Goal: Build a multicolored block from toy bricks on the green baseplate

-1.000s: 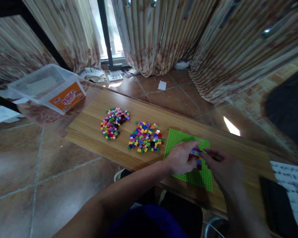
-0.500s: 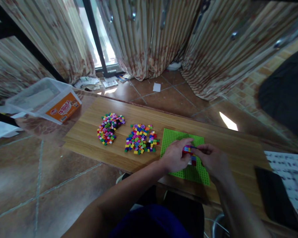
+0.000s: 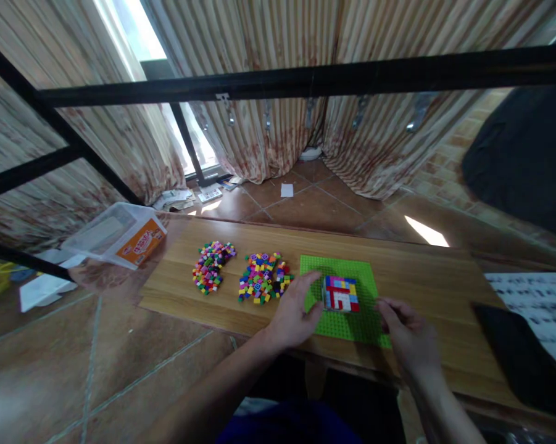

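Standing boxy, the multicoloured brick block (image 3: 341,295) seems flat-topped.

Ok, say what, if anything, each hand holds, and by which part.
The left hand, open beside the multicoloured rectangular block of plastic bricks, holds nothing visible. The right hand is curled; whether it pinches anything cannot be told.

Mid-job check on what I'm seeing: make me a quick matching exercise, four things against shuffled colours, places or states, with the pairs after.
1. brick block
2. baseplate
3. plastic box
4. left hand

A. bears an orange label
B. open, just left of the brick block
C. multicoloured, on the baseplate
D. green all over

Pairs: 1-C, 2-D, 3-A, 4-B
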Motion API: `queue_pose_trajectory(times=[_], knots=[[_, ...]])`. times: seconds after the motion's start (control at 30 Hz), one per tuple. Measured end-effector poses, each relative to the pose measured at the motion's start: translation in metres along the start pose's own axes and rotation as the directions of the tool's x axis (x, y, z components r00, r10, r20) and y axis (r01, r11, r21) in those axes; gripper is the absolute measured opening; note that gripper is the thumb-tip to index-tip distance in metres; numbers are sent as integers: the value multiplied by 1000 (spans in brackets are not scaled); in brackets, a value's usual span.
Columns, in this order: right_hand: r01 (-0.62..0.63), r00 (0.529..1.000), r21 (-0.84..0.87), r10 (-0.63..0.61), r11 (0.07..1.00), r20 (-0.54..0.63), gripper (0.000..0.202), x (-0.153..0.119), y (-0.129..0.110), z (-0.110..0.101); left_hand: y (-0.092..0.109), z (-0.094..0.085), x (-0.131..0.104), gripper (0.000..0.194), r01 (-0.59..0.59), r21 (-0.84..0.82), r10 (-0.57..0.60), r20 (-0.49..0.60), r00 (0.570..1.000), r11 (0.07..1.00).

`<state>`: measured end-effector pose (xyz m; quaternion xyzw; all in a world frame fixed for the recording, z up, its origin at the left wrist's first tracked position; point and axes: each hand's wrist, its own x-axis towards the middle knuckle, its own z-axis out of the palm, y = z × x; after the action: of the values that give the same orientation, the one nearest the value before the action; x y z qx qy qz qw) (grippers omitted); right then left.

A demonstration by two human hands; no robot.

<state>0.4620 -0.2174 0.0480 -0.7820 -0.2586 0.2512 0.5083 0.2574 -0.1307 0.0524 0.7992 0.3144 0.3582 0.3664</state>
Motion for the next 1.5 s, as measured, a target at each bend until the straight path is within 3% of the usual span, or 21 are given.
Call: queue_pose_trajectory(times=[0.13,0.3,0.4,0.5,0.67,0.9,1.2,1.5], knots=[[-16,1000,-65,15,998,-12,44,-18,12,-6,-12,-27,-42,45,68,114,-56,-99,994,991],[50,999,-120,-51,992,-9,41,-40,6,1,-37,-59,-77,37,167,248,-98,-270,958,954],[173,983,-110,-166,979,74,40,-59,1,16,-54,-76,-85,36,261,310,-131,-383,914,914],[336,924,-138,-299,932,237,36,-77,1,38,-70,-86,-86,38,311,369,-129,-443,887,876],[545,784,-193,-414,816,461,29,-89,3,79,-86,-84,-77,42,270,393,-93,-415,905,879],[661,710,-248,-483,708,513,27,-76,-13,121,-89,-74,-72,44,223,425,-59,-366,929,877],[753,651,-368,-536,545,538,28,-63,-32,165,-89,-70,-73,26,206,452,-20,-383,924,868],[725,687,-446,-501,525,527,25,-51,-29,166,-88,-70,-74,27,241,432,-61,-390,919,869]])
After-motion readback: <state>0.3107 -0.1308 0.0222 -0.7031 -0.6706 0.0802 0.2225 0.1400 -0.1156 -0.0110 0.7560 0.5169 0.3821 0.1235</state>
